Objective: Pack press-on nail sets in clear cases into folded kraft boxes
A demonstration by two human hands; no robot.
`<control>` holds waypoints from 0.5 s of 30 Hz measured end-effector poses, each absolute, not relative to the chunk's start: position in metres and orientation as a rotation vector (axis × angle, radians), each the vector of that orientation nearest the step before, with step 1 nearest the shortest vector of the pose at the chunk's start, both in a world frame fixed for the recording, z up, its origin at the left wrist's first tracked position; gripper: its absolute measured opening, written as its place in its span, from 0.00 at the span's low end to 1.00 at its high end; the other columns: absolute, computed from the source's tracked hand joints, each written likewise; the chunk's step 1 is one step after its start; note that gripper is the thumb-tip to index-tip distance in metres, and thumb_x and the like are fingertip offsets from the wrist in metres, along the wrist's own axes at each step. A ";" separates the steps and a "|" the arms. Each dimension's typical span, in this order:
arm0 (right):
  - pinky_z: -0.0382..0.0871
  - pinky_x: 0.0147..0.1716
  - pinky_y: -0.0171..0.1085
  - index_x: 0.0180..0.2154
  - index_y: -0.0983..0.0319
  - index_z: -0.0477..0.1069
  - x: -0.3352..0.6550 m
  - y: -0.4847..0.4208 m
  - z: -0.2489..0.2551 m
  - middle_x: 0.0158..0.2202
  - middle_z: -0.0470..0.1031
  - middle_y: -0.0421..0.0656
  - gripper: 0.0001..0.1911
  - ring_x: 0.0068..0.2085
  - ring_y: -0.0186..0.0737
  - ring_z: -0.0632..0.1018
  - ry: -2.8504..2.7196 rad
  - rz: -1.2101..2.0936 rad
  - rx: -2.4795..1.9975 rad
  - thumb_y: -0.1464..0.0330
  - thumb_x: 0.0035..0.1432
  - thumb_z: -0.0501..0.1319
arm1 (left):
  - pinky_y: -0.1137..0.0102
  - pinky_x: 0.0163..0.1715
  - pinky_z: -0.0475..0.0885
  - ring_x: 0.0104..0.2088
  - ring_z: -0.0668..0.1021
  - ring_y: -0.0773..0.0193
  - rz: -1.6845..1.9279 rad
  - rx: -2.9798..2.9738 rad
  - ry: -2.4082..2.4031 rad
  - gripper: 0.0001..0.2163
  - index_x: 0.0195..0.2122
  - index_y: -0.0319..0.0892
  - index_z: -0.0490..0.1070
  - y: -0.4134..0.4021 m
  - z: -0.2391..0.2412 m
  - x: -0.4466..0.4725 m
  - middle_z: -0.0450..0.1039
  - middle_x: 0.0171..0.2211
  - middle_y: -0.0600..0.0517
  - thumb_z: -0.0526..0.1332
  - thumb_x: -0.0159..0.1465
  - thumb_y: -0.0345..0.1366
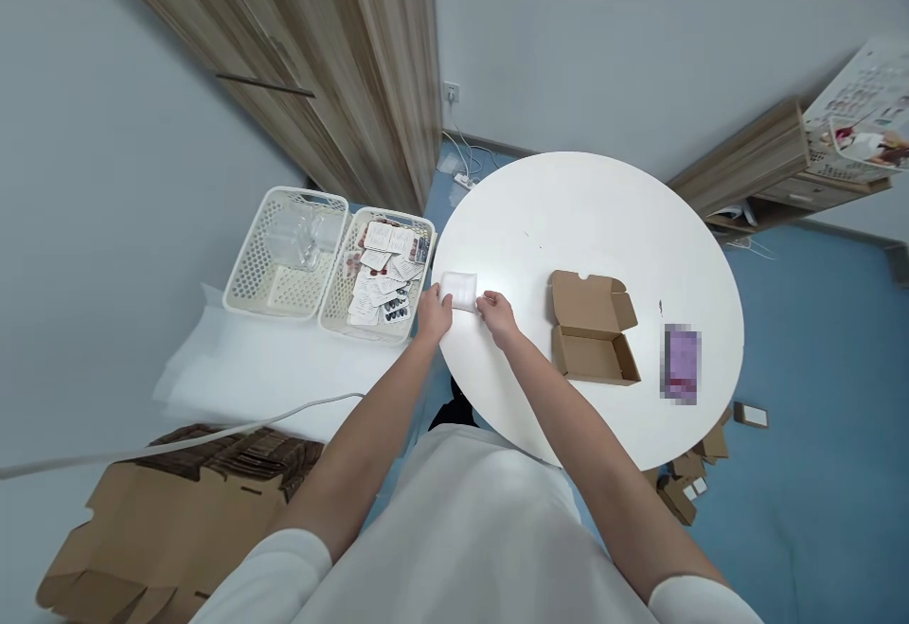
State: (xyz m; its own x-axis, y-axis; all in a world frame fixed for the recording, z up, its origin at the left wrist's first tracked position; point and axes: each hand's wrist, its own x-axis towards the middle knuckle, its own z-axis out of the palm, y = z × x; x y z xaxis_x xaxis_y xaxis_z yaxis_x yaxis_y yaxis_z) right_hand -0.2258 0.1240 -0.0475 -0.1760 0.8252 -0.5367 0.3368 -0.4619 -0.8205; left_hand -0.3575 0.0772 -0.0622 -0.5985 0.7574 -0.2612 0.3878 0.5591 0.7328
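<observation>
A small, flat white packet (459, 290), seemingly wrapped in translucent foam or plastic, lies at the left edge of the round white table (568, 217). My left hand (434, 312) grips its left end, with the thumb on top. At the opposite end, the fingers of my right hand (498, 314) are pinched together on the packet's right edge. What is inside the wrapping cannot be made out. To the right of my hands stands a brown cardboard box (595, 357) with its lid raised, and no contents show inside.
A blurred purple object (683, 364) lies on the table's right side. Left of the table are a white basket (418, 313) of cards and nail-like pieces and another basket (245, 269) holding clear plastic. White wrapping sheets (234, 368) and flat cardboard (170, 529) lie nearer me.
</observation>
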 end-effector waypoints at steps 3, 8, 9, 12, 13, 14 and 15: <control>0.70 0.32 0.36 0.40 0.61 0.65 -0.231 0.123 -0.054 0.40 0.72 0.46 0.16 0.36 0.37 0.75 -1.307 1.703 -1.696 0.61 0.48 0.57 | 0.61 0.44 0.67 0.43 0.74 0.55 0.903 0.883 2.197 0.18 0.48 0.38 0.66 0.076 -0.065 -0.358 0.71 0.44 0.43 0.56 0.56 0.35; 0.69 0.31 0.36 0.33 0.60 0.65 -0.222 0.122 -0.053 0.34 0.73 0.42 0.14 0.33 0.36 0.74 -1.391 1.646 -1.746 0.61 0.43 0.60 | 0.65 0.40 0.70 0.36 0.76 0.60 1.049 0.778 2.064 0.18 0.47 0.38 0.69 0.072 -0.065 -0.352 0.74 0.39 0.46 0.59 0.54 0.34; 0.69 0.30 0.36 0.33 0.60 0.65 -0.216 0.123 -0.050 0.33 0.72 0.42 0.14 0.32 0.35 0.73 -1.396 1.642 -1.743 0.61 0.43 0.60 | 0.66 0.39 0.70 0.35 0.76 0.61 1.076 0.765 2.026 0.18 0.47 0.38 0.69 0.071 -0.063 -0.349 0.74 0.39 0.46 0.59 0.54 0.35; 0.69 0.27 0.36 0.32 0.60 0.64 -0.194 0.126 -0.036 0.30 0.71 0.40 0.12 0.29 0.34 0.73 -1.426 1.640 -1.689 0.62 0.44 0.59 | 0.67 0.36 0.71 0.33 0.76 0.63 1.135 0.738 1.943 0.19 0.46 0.39 0.69 0.068 -0.052 -0.333 0.74 0.38 0.47 0.61 0.52 0.36; 0.69 0.27 0.35 0.31 0.60 0.64 -0.184 0.127 -0.029 0.29 0.71 0.40 0.11 0.27 0.33 0.72 -1.439 1.640 -1.664 0.62 0.44 0.59 | 0.68 0.36 0.72 0.33 0.76 0.64 1.149 0.735 1.921 0.19 0.46 0.39 0.69 0.068 -0.047 -0.325 0.74 0.38 0.47 0.61 0.52 0.37; 0.69 0.27 0.36 0.31 0.60 0.64 -0.175 0.128 -0.023 0.28 0.71 0.39 0.11 0.27 0.33 0.72 -1.451 1.638 -1.641 0.62 0.44 0.59 | 0.68 0.35 0.72 0.32 0.76 0.64 1.163 0.736 1.900 0.20 0.46 0.39 0.69 0.068 -0.042 -0.317 0.74 0.38 0.47 0.62 0.52 0.37; 0.69 0.27 0.36 0.31 0.60 0.64 -0.164 0.129 -0.015 0.27 0.70 0.39 0.11 0.26 0.32 0.72 -1.459 1.632 -1.620 0.63 0.44 0.60 | 0.68 0.34 0.72 0.32 0.76 0.64 1.177 0.742 1.877 0.20 0.46 0.39 0.69 0.069 -0.037 -0.308 0.74 0.38 0.47 0.62 0.51 0.37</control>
